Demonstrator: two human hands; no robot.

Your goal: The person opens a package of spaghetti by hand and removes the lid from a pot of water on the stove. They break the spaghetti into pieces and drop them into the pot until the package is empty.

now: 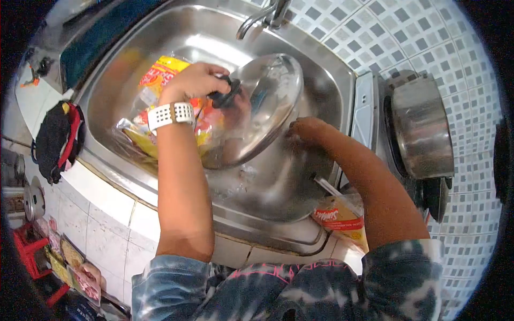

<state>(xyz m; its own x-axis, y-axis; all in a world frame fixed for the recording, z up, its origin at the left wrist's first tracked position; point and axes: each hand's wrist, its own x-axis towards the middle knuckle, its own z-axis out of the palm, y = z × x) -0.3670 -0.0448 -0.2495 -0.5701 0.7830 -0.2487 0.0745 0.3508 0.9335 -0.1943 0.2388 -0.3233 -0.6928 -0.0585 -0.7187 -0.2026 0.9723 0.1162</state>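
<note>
My left hand (195, 83), with a white watch on its wrist, is closed on the black knob of a metal pot lid (267, 101). The lid is tilted on edge inside the steel sink (225, 206), its shiny face toward my left side. My right hand (310, 132) is beside the lid's lower right rim, low in the sink. Its fingers look curled, and what they hold, if anything, is hidden. Yellow and red plastic food packets (166, 69) lie in the sink behind and under my left hand.
A faucet (262, 18) overhangs the sink's back edge. At the right, a steel pot (423, 128) stands on a stove. A printed packet (340, 214) is at the front rim by my right forearm. Dark and red cloths (59, 139) lie on the left counter.
</note>
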